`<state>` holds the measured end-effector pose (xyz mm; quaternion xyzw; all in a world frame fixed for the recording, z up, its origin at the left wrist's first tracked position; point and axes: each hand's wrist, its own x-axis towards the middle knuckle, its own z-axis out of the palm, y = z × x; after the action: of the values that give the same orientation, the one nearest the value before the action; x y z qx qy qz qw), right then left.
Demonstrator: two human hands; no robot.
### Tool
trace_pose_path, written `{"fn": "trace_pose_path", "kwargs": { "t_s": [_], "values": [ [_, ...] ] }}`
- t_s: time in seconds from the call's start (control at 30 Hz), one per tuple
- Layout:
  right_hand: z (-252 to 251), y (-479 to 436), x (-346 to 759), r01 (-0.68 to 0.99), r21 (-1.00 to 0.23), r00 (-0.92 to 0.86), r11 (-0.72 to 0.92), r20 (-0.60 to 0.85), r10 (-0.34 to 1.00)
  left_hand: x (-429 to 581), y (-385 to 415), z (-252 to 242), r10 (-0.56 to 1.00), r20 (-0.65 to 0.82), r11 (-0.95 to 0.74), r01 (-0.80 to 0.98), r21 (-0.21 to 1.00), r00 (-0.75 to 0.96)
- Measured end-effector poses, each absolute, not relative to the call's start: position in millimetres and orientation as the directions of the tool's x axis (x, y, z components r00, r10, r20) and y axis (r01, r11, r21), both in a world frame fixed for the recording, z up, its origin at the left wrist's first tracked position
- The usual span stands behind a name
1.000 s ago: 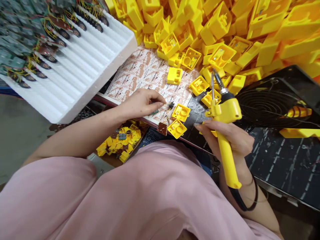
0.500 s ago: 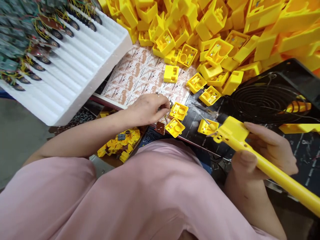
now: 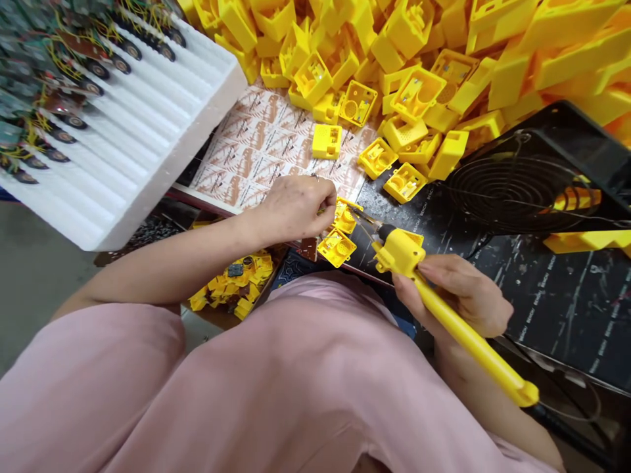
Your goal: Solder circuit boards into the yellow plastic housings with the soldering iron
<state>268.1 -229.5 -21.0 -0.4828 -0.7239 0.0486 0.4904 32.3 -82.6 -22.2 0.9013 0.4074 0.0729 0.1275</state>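
Note:
My right hand is wrapped around the handle of a yellow soldering gun with a black nose. Its metal tip points left, over a small open yellow housing and close to the fingers of my left hand. My left hand is closed in a pinch at that housing's left side; what its fingertips hold is hidden. Just below lies a second open housing with a round speaker grille. A small brown circuit board sits at the table edge beneath my left hand. Another housing is partly covered by the soldering gun.
Yellow housings are heaped at the back. A black fan stands at the right. On the left, a white foam tray carries wired circuit boards. Below the table edge, a box holds yellow parts. Printed paper covers part of the table.
My right hand has brought the soldering gun left, so its tip is now at the upper housing near my left fingers. My left hand stays pinched there. The whole view has shifted slightly.

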Motion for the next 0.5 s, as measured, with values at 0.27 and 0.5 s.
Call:
{"fn": "trace_pose_path", "kwargs": {
  "t_s": [0.27, 0.5],
  "values": [
    [-10.4, -218.1, 261.0, 0.795, -0.335, -0.212, 0.506, 0.628, 0.749, 32.3, -81.1, -22.0, 0.742, 0.051, -0.655, 0.707, 0.268, 0.668],
    [-5.4, -222.5, 276.2, 0.761, -0.408, -0.178, 0.504, 0.616, 0.768, 35.3, -81.1, -20.8, 0.753, 0.022, -0.640, 0.724, 0.258, 0.658]
  ]
}}
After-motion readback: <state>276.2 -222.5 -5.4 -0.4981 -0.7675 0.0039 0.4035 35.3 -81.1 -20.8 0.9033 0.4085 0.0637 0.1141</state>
